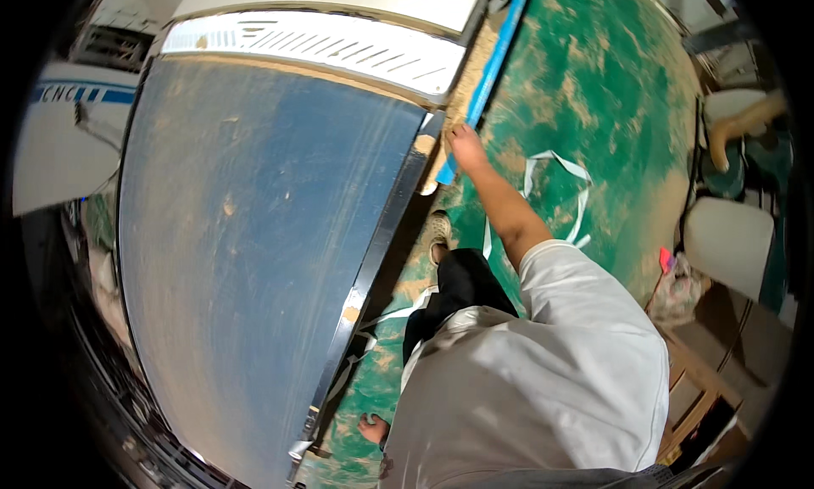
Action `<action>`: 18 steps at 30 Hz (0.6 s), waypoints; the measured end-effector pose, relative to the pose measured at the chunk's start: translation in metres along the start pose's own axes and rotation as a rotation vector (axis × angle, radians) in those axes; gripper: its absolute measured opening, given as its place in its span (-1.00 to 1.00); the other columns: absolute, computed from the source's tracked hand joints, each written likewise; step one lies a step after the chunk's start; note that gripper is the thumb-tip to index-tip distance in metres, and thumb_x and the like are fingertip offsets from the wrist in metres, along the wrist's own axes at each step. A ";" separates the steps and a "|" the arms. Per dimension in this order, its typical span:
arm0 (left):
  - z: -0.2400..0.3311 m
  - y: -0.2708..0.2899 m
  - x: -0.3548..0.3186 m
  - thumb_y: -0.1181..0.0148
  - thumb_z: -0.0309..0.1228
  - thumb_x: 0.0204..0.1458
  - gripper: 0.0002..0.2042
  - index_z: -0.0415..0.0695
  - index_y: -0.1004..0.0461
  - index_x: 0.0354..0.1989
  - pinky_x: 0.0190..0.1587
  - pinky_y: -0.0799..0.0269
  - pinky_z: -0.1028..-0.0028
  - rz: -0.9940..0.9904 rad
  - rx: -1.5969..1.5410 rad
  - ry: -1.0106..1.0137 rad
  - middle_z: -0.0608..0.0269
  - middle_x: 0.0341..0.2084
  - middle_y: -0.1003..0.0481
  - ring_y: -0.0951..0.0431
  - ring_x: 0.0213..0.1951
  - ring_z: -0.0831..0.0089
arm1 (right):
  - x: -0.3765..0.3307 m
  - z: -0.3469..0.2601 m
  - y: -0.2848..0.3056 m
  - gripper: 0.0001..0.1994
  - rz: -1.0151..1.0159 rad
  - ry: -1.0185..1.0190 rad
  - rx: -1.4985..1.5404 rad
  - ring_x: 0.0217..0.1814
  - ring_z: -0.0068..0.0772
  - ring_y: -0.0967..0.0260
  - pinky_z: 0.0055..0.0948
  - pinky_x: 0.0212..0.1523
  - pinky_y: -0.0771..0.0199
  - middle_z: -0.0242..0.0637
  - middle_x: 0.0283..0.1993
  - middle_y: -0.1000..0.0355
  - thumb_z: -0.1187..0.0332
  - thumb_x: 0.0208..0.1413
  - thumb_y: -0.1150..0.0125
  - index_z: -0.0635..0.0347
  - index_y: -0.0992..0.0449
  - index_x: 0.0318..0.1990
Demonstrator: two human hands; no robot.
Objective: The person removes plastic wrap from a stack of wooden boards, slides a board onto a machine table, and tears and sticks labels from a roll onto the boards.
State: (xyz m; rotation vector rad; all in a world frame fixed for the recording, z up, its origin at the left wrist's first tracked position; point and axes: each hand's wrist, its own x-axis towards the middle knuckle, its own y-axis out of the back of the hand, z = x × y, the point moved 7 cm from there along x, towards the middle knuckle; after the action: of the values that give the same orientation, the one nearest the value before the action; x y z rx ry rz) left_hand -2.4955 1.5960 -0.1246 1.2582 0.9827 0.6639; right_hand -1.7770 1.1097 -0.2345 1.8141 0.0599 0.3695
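My right hand [466, 147] reaches forward to a dusty ledge [475, 73] along the side of a large machine. Its fingers are bent and pressed together at the ledge, across a long blue strip [489, 80]; whatever sits under the fingertips is hidden. The strip runs from the top of the view down past this hand. Low at my side hangs my left hand [373, 429], near the machine's dark edge rail [365, 273]. Its fingers are loosely curled and a little apart, with nothing visible in them.
A wide blue-grey panel [254, 209] coated in dust fills the left, below a white slotted panel [339, 50]. Loose white strips [583, 205] lie on the dusty green floor [593, 82]. To the right stand a pale chair [731, 243], a plastic bag [678, 290] and a wooden frame [691, 404].
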 end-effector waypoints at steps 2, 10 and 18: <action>-0.049 -0.050 -0.027 -0.16 -0.35 -0.10 -0.73 -0.13 -0.46 -0.18 -0.21 -0.35 0.06 0.000 -0.001 -0.209 -0.06 -0.24 -0.41 -0.43 -0.23 -0.05 | 0.012 -0.003 0.001 -0.84 -0.089 0.072 -0.074 -0.12 -0.17 -0.35 -0.30 -0.05 -0.40 -0.18 -0.28 -0.41 0.46 -0.07 -0.03 0.23 -0.52 -0.34; 0.028 -0.052 -0.137 -0.14 -0.42 -0.05 -0.74 -0.19 -0.48 -0.15 -0.04 -0.31 0.13 0.150 -0.394 0.140 -0.05 -0.20 -0.44 -0.39 -0.10 -0.04 | -0.002 0.007 -0.012 -0.82 -0.381 -0.145 -0.157 -0.20 -0.08 -0.52 -0.20 -0.15 -0.53 -0.07 -0.28 -0.54 0.41 0.04 -0.03 0.18 -0.59 -0.36; 0.012 -0.181 -0.395 -0.18 -0.34 -0.04 -0.69 -0.22 -0.49 -0.12 0.01 -0.34 0.19 0.060 -0.638 0.679 -0.08 -0.15 -0.47 -0.44 -0.07 0.01 | -0.157 -0.124 -0.012 -0.80 -0.506 0.651 -0.146 -0.09 -0.05 -0.45 -0.12 -0.07 -0.45 -0.06 -0.12 -0.51 0.41 0.04 -0.10 0.23 -0.59 -0.22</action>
State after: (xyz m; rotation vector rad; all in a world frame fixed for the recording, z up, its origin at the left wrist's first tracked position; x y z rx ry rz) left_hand -2.6827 1.2122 -0.2068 0.4903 1.1423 1.3765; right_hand -1.9591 1.1918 -0.2525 1.4068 0.9018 0.5651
